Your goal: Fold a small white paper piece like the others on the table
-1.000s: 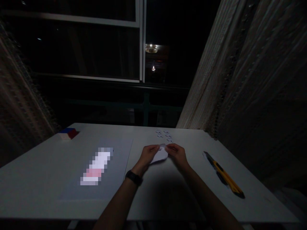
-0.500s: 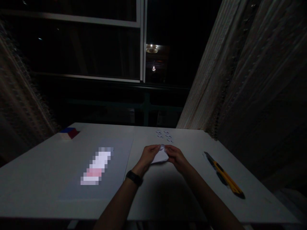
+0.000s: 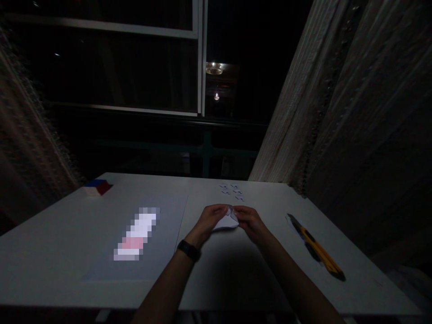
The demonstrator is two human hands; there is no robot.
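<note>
A small white piece of folded paper (image 3: 226, 222) is held between both hands just above the white table (image 3: 236, 265). My left hand (image 3: 209, 221), with a dark watch on its wrist, pinches the paper's left side. My right hand (image 3: 249, 221) pinches the right side, fingers closed on the upper edge. The two hands almost touch over the paper. The room is dim, so the folds are hard to make out.
Several tiny paper bits (image 3: 232, 191) lie just beyond the hands. A yellow and black utility knife (image 3: 317, 252) lies to the right. A large sheet (image 3: 141, 238) lies to the left, a red and blue block (image 3: 96, 186) at the far left corner. Curtains flank a dark window.
The hands have drawn closer together over the paper, and the paper looks more folded and compact than a second ago.
</note>
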